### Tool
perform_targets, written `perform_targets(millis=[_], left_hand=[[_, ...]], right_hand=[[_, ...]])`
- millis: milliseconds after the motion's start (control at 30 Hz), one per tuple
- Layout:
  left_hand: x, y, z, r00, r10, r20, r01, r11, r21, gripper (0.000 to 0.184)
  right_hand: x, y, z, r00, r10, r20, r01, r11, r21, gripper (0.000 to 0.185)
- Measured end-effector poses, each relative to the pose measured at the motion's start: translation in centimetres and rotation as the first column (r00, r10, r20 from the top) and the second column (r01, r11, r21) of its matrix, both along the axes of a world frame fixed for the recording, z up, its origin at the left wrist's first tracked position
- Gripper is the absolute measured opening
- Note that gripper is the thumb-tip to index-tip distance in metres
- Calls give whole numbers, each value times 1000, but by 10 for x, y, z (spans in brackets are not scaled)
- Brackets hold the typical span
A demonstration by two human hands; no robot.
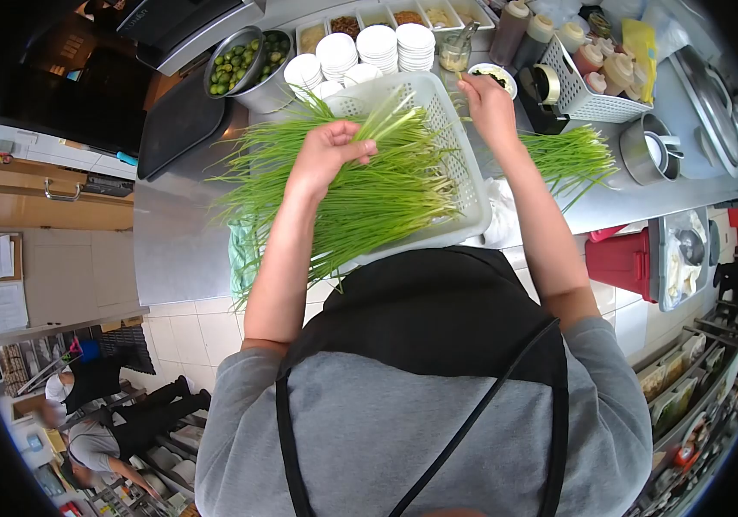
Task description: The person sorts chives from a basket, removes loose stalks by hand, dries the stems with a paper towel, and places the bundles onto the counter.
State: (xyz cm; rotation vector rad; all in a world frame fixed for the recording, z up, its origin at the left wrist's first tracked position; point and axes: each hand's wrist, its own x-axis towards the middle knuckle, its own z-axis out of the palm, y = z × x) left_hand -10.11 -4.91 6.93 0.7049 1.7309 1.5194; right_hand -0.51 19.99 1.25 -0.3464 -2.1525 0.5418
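A white perforated plastic basket [470, 185] stands on the counter in front of me, piled with long green chives [369, 202] whose pale ends point right. Over the pile, my left hand [332, 155] is closed around a small bunch of chives [390, 116], its white ends angled up and right. My right hand [488, 105] is raised just past the basket's right edge, thumb and fingers pinched together. Whatever lies between those fingertips is too small to make out. A second heap of chives [567, 159] rests on the counter to the right of my right forearm.
Stacked white lids [378, 43] and ingredient tubs stand behind the basket. Limes [238, 67] fill bowls at back left. Squeeze bottles sit in a white crate [602, 102] at right, near a metal pot [645, 151]. Two people [119, 431] are at lower left.
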Motion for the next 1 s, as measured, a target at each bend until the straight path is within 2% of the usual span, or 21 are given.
perform_targets(millis=[33, 100, 133, 200, 233, 300, 333, 400, 433, 467, 533, 600, 633, 700, 733, 933, 1000], left_hand=[[-2, 2, 4, 1000, 10, 5, -10, 1000, 15, 20], [-7, 4, 12, 1000, 23, 5, -23, 999, 33, 21], [-10, 6, 16, 1000, 24, 13, -24, 998, 50, 21], [-13, 8, 26, 999, 27, 20, -28, 997, 74, 19], [-14, 9, 28, 999, 29, 16, -31, 997, 76, 19], [-18, 12, 31, 999, 51, 2, -51, 994, 92, 17], [-21, 12, 32, 999, 53, -1, -53, 994, 93, 17], [-27, 13, 32, 998, 62, 7, -63, 991, 116, 17], [-30, 13, 32, 998, 67, 5, -67, 991, 115, 17], [-33, 13, 30, 998, 62, 16, -64, 991, 118, 17], [-36, 13, 26, 998, 55, 26, -58, 992, 115, 17], [-36, 15, 22, 996, 76, 55, -84, 984, 155, 16], [-36, 15, 19, 996, 73, 54, -81, 985, 153, 16], [-35, 14, 16, 984, 63, 166, -92, 981, 170, 17], [-35, 13, 15, 984, 65, 165, -93, 981, 168, 17], [-24, 0, 22, 999, 35, 15, -36, 996, 79, 16], [-21, -5, 24, 995, -101, -20, 101, 995, 23, 17]], right_hand=[[-2, 10, -5, 1000, 1, -2, -1, 1000, 1, 9], [-6, 17, -8, 958, -51, 283, 8, 989, 151, 14], [-8, 21, -9, 959, -50, 279, 6, 988, 154, 14], [-11, 19, 4, 772, -115, 625, 83, 993, 79, 24], [-13, 21, -2, 774, -114, 622, 81, 993, 82, 24], [-15, 22, -12, 893, -211, 398, 16, 898, 440, 22], [-18, 23, -17, 894, -210, 395, 15, 897, 442, 22], [-19, -1, 2, 979, -85, 183, 22, 947, 322, 17], [-18, -17, 12, 979, 88, 185, -104, 992, 77, 17], [-15, -37, 23, 956, 255, 145, -230, 958, -170, 16], [-10, -83, 38, 869, 488, 83, -430, 827, -363, 15], [-1, -124, 56, 786, 614, -66, -551, 649, -525, 13], [-4, -133, 54, 788, 612, -67, -549, 650, -526, 13], [-9, -144, 42, 800, 590, -105, -599, 779, -184, 11], [-11, -144, 37, 794, 607, -46, -603, 773, -197, 9], [-1, -121, 59, 799, 597, -67, -590, 759, -275, 10], [2, -103, 66, 831, 549, -86, -548, 783, -294, 10]])
